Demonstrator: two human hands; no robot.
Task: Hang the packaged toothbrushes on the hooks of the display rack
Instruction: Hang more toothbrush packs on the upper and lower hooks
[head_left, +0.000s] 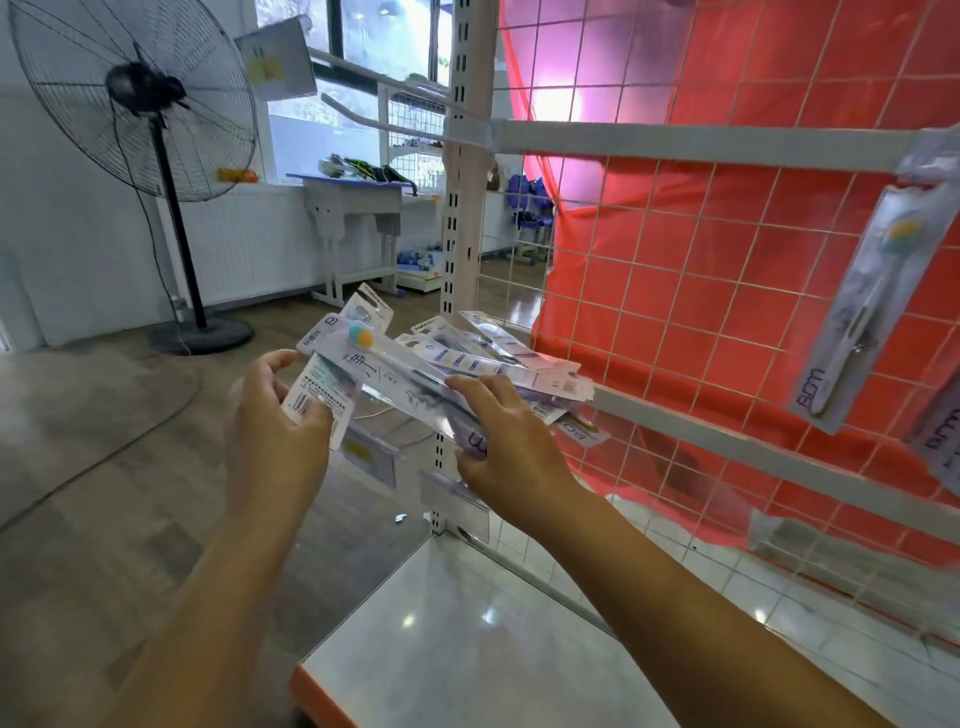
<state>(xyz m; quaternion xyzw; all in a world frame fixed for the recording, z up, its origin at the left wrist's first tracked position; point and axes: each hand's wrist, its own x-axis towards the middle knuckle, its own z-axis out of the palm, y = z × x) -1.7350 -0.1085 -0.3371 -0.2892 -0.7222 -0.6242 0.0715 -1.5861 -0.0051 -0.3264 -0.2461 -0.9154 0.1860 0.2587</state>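
Left hand (270, 415): fingers curled, gripping fanned bundle of packs (467, 358) from below, off the rack's (675, 145) left post. Right hand (511, 441): fingers and thumb pinching top pack (395, 376) at lower end. One pack (862, 306) hanging at rack's right edge.

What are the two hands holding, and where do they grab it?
A fanned bunch of clear-plastic packaged toothbrushes. The left hand grips the bunch's left end; the right hand pinches the top pack's lower end.
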